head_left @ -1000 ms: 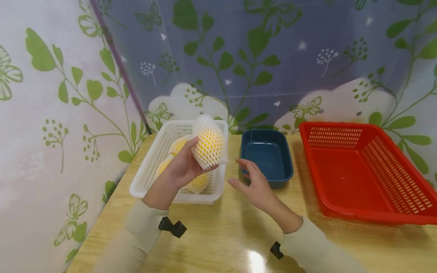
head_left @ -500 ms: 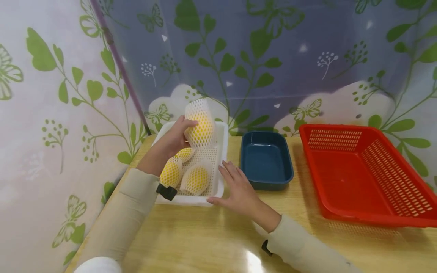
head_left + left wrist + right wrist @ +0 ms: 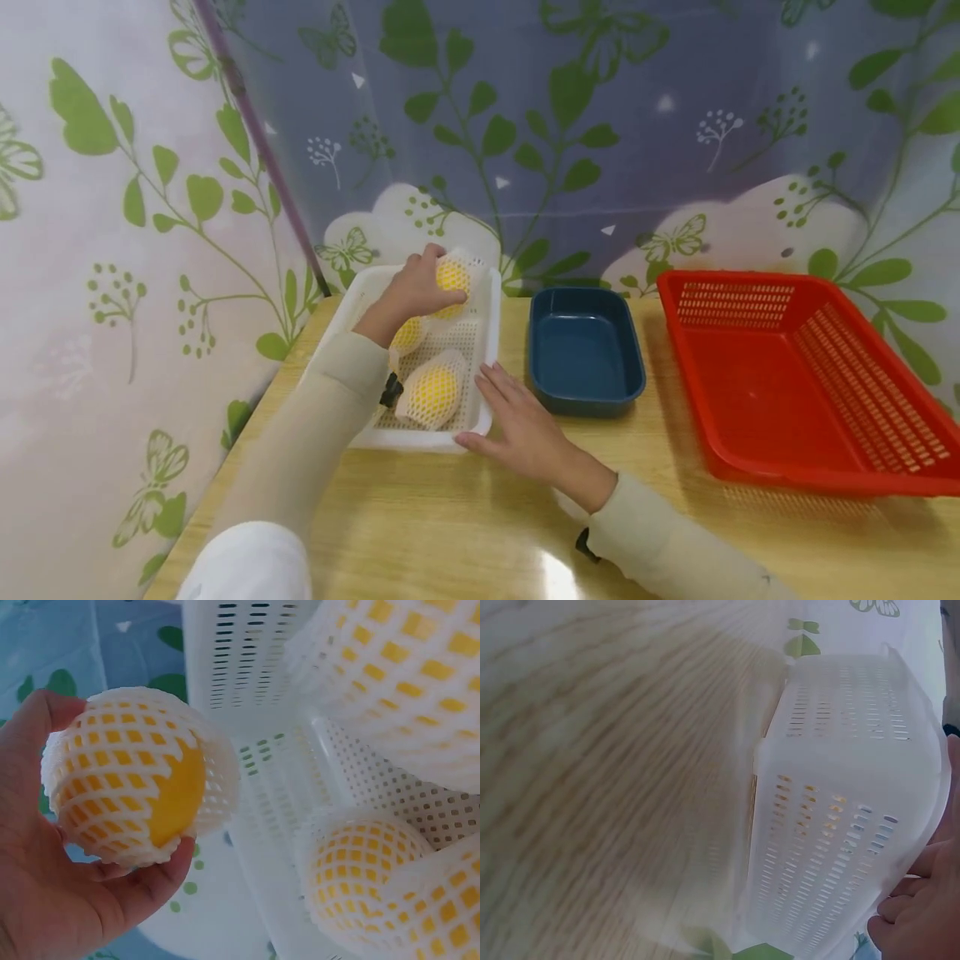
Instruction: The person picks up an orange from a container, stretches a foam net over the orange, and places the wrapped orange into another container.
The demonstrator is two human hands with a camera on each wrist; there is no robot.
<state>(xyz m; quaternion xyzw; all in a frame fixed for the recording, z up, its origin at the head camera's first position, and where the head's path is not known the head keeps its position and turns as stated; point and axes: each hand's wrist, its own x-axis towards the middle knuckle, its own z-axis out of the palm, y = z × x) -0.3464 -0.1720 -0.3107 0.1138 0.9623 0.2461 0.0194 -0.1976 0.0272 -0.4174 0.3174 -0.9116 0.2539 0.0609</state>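
Note:
My left hand [image 3: 417,287] grips a yellow fruit in a white foam net [image 3: 453,279] over the back right of a white plastic basket [image 3: 491,333]. In the left wrist view, the thumb and fingers curl round this fruit [image 3: 124,780], and some bare yellow skin shows through the netting. More netted yellow fruits [image 3: 432,394] lie in the basket, one partly behind my left arm. With fingers extended, my right hand [image 3: 525,429] touches the basket's right rim near the front corner. The right wrist view shows the slotted side of the basket [image 3: 832,840] beside that hand.
To the right of the basket stands a dark blue rectangular tub [image 3: 585,350]. Farther right is a large red slotted basket [image 3: 780,392]. All sit on a wood-grain table [image 3: 450,517], with a leaf-printed curtain [image 3: 480,125] behind and at the left.
My left hand has carried the netted fruit back and then lowered it toward the basket's far right corner. My right hand has moved left onto the basket's rim.

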